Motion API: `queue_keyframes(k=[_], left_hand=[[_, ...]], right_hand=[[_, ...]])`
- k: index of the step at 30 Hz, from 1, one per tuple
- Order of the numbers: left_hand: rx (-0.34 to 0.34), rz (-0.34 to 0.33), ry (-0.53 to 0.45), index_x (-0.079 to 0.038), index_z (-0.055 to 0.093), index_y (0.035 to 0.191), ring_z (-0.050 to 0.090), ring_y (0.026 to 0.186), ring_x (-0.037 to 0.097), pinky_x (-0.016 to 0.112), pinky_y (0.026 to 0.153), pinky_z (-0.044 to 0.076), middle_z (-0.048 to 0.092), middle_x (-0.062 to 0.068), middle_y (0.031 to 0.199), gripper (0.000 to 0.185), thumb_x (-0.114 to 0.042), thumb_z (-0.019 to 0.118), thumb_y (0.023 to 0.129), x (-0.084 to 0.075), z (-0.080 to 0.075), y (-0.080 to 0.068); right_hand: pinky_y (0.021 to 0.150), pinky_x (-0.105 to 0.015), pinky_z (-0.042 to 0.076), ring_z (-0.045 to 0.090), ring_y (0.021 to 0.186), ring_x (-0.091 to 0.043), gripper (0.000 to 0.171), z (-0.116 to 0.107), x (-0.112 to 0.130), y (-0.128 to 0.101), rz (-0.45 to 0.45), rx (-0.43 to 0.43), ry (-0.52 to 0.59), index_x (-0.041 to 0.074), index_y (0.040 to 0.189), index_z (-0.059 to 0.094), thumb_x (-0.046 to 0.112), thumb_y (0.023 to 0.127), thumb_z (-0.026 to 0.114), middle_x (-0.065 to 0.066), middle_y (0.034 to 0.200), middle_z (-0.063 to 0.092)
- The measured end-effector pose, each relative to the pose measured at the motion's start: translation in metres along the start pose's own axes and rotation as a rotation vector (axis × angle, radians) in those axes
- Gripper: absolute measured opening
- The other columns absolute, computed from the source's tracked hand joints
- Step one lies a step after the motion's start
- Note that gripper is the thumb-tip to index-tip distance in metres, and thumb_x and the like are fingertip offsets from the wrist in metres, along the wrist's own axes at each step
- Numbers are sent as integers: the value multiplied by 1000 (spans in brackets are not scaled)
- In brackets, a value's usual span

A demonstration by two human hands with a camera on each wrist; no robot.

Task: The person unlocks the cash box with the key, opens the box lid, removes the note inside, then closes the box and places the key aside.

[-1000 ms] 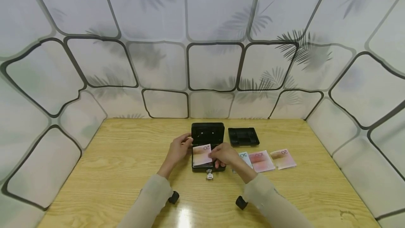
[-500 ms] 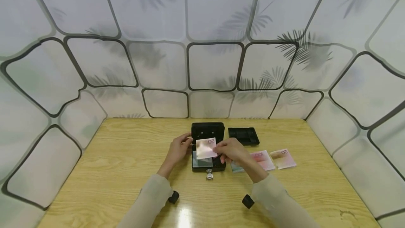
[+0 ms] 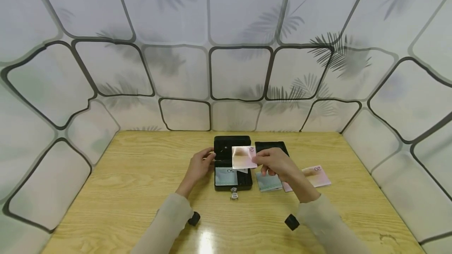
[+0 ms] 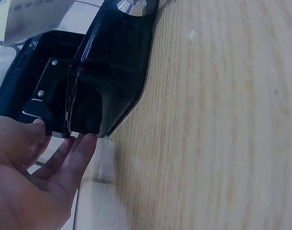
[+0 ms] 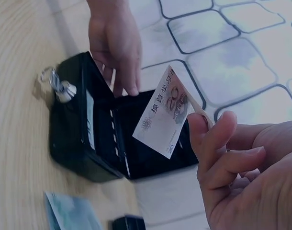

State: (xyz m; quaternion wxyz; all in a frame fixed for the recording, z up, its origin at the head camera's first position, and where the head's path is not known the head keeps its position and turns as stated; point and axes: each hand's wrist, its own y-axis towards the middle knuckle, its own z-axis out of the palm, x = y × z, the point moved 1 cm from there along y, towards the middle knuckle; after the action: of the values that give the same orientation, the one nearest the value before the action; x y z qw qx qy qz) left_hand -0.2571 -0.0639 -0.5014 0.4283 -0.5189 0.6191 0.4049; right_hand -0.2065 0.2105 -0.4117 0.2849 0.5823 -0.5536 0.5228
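Observation:
My right hand (image 3: 277, 162) pinches a folded 20 banknote (image 3: 243, 157) by its right edge, between thumb and fingers. The note is raised over the right part of a black cash box (image 3: 222, 187), overlapping its upright lid (image 3: 220, 144) in the head view. Inside the box lies a blue-green 50 note (image 3: 226, 176); part of a pale paper shows beside it. My left hand (image 3: 198, 167) touches the box's left side near the hinge, thumb at the lid's edge and fingers fairly straight (image 4: 79, 160). Keys (image 3: 234, 194) hang from the front lock.
A black coin tray (image 3: 270, 144) lies behind my right hand, partly hidden. Right of the box lie a blue-green folded note (image 3: 269, 182), a mostly covered pink note (image 3: 287, 187) and another 20 note (image 3: 319, 176). A patterned curtain wall (image 3: 183, 115) borders the wooden table (image 3: 141, 167).
My right hand has lifted the 20 note out of the box and carried it up and to the right, uncovering the blue-green note inside. The left hand has stayed put.

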Motion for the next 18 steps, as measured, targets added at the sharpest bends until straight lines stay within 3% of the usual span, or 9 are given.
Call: queue_keyframes(k=[5,11,18], left_hand=[[0,7,1,1,64,135,74,94,31,40,76,64,69,25,121,32,-12,59,107,1,-1,0],[1,7,-11,1,64,135,74,93,32,39,75,64,70,25,120,31,-12,59,106,1,-1,1],[-3,12,-4,1,65,135,74,94,31,38,75,64,70,24,120,32,-12,60,106,1,-1,1]], right_hand=[[37,-22,25,35,39,-6,26,-18,-2,-10,15,4,10,-3,111,70,21,102,67,-4,59,60],[43,-20,31,50,51,-7,33,-39,-4,-23,1,-42,-32,-8,120,68,20,103,66,-3,66,62],[44,-19,30,50,53,-6,32,-63,-10,-42,14,-89,-69,-8,115,69,22,102,67,-2,70,63]])
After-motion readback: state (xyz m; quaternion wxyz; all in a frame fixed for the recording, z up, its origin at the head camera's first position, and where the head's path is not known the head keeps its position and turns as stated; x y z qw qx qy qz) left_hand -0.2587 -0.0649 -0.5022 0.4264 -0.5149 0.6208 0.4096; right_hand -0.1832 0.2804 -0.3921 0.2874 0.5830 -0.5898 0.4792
